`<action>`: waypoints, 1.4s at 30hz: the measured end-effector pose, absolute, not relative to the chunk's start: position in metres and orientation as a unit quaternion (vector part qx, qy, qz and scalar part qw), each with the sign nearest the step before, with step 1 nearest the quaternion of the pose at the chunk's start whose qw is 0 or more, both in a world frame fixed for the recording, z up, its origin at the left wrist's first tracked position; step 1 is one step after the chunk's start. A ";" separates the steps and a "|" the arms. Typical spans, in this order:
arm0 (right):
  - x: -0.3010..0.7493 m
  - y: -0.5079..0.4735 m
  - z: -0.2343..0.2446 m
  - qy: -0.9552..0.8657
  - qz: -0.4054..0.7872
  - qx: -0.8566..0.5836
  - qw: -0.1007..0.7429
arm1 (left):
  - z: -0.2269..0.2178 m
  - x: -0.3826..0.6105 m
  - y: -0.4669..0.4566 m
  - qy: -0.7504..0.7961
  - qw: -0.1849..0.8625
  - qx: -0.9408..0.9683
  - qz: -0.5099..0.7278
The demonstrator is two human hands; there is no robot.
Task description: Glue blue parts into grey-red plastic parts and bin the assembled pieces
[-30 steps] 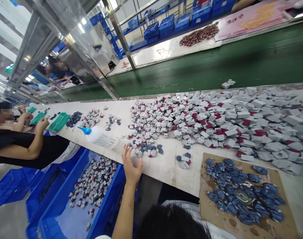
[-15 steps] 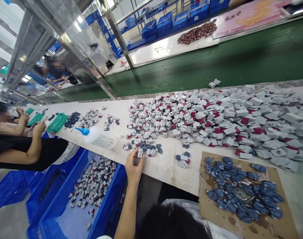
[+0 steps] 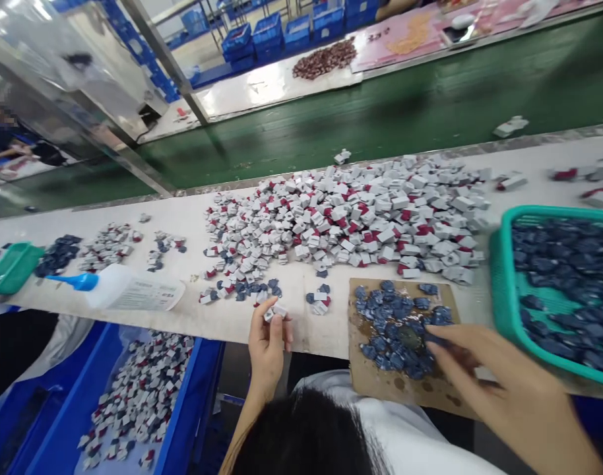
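Note:
My left hand (image 3: 268,343) is closed in a pinch on a small grey-white plastic part (image 3: 276,311), held above the table's front edge. My right hand (image 3: 504,382) reaches in from the right, its thumb and forefinger closed on a dark blue plastic piece (image 3: 439,335). Something pale shows under its palm, too blurred to name. Beneath those fingertips lies a wet cardboard sheet (image 3: 410,392), with many dark blue pieces (image 3: 388,307) on it. Behind my left hand are a few loose blue and white parts (image 3: 254,290).
A large heap of white and red parts (image 3: 351,211) covers the middle of the table. A green basket (image 3: 502,277) of blue pieces stands at right. A glue bottle (image 3: 133,288) lies at left, above a blue crate (image 3: 183,402) of parts. Behind runs a green conveyor belt (image 3: 405,112).
The view has swung right, bringing the green basket and my right hand into sight. My left hand has lifted a white part from the table.

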State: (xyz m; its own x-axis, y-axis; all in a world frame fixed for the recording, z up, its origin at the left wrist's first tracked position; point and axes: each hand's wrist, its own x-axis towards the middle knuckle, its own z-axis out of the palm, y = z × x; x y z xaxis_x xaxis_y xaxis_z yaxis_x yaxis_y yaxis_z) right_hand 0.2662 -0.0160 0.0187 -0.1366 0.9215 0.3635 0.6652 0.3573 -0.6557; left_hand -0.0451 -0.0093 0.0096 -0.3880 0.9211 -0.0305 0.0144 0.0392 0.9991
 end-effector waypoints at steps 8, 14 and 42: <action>0.246 -0.019 -0.003 -0.777 0.156 -0.514 0.330 | 0.031 0.006 0.005 0.420 0.746 0.133 0.500; 0.253 -0.023 -0.001 -0.779 0.159 -0.523 0.307 | 0.033 0.007 0.009 0.432 0.755 0.156 0.468; 0.197 -0.002 0.077 -0.707 0.182 -0.506 0.459 | 0.049 0.031 0.010 0.417 0.743 0.137 0.506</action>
